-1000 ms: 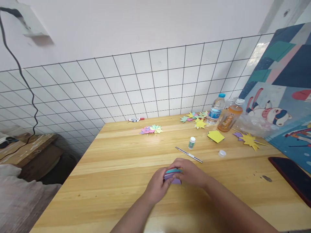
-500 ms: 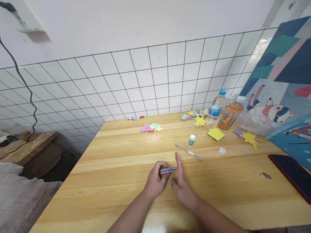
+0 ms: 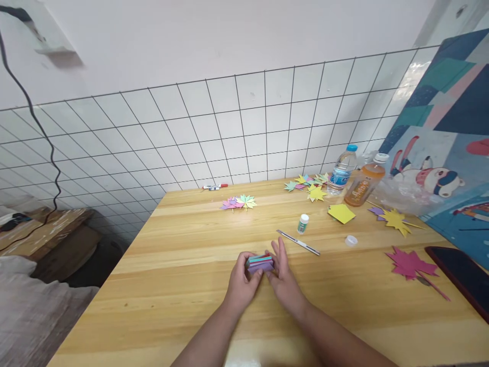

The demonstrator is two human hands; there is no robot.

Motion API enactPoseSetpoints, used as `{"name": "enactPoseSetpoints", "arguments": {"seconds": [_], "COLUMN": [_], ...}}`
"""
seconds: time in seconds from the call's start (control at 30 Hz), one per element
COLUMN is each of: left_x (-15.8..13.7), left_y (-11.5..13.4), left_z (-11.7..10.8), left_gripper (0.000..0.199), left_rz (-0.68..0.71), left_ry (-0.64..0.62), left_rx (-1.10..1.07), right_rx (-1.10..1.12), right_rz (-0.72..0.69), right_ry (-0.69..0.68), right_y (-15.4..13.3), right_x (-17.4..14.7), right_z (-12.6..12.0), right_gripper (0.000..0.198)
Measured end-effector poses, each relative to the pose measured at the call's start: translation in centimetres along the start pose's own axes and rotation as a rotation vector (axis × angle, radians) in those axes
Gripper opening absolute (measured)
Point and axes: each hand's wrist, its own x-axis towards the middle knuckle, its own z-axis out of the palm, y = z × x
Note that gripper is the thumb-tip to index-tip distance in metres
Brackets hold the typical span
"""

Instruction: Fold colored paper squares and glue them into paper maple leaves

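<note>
A small stack of coloured paper (image 3: 260,263), with purple, turquoise and red layers showing, is held low over the table between my hands. My left hand (image 3: 243,280) grips its left end, thumb in front and fingers behind. At the right end, my right hand (image 3: 283,280) pinches the stack, its thumb low at the corner and some fingers raised. Just beyond my right hand lies a slim silver craft knife (image 3: 298,242). Behind the knife stands a small white-capped bottle (image 3: 303,224) with a green label.
A magenta paper leaf (image 3: 409,264) lies beside a dark phone (image 3: 460,280). Yellow paper (image 3: 341,213), a clear cap (image 3: 351,240) and a yellow leaf (image 3: 396,219) are at right. Farther back are paper leaves (image 3: 244,202), markers (image 3: 215,187), a water bottle (image 3: 343,171) and an orange drink (image 3: 365,181).
My right hand, earlier open beside the stack, has closed in on its right end. The stack is tilted and its layers show more. A magenta leaf now lies at right, where none showed before.
</note>
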Motion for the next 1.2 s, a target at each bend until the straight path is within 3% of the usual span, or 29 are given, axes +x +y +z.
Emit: {"name": "enactPoseSetpoints", "arguments": {"seconds": [0.07, 0.2, 0.4, 0.53, 0.7, 0.9, 1.1, 1.2], "left_x": [0.0, -0.2, -0.6, -0.4, -0.4, -0.5, -0.5, -0.6], "left_y": [-0.2, -0.4, -0.5, -0.8, -0.8, -0.6, -0.8, -0.7], "left_z": [0.0, 0.1, -0.2, -0.2, 0.0, 0.2, 0.1, 0.1], "left_gripper": [0.027, 0.034, 0.021, 0.045, 0.029, 0.050, 0.028, 0.037], "left_rz": [0.002, 0.037, 0.136, 0.071, 0.030, 0.102, 0.087, 0.103], "left_ry": [-0.027, -0.044, -0.073, -0.075, -0.101, -0.079, -0.041, -0.011], "left_rx": [0.045, 0.045, -0.057, 0.026, 0.084, 0.162, 0.190, 0.229], "right_rx": [-0.017, -0.199, -0.388, -0.479, -0.476, -0.493, -0.459, -0.518], "right_rz": [0.017, -0.106, -0.288, -0.206, -0.205, -0.177, -0.206, -0.227], "right_ry": [-0.043, -0.046, -0.031, 0.048, 0.017, 0.035, 0.083, 0.050], "right_y": [0.4, 0.1, -0.4, 0.4, 0.9, 0.8, 1.0, 0.9], "right_x": [-0.1, -0.5, -1.1, -1.0, -0.9, -0.7, -0.6, -0.6], "right_z": [0.0, 0.2, 0.1, 0.4, 0.5, 0.1, 0.2, 0.2], "right_gripper": [0.081, 0.069, 0.059, 0.066, 0.062, 0.065, 0.054, 0.051]}}
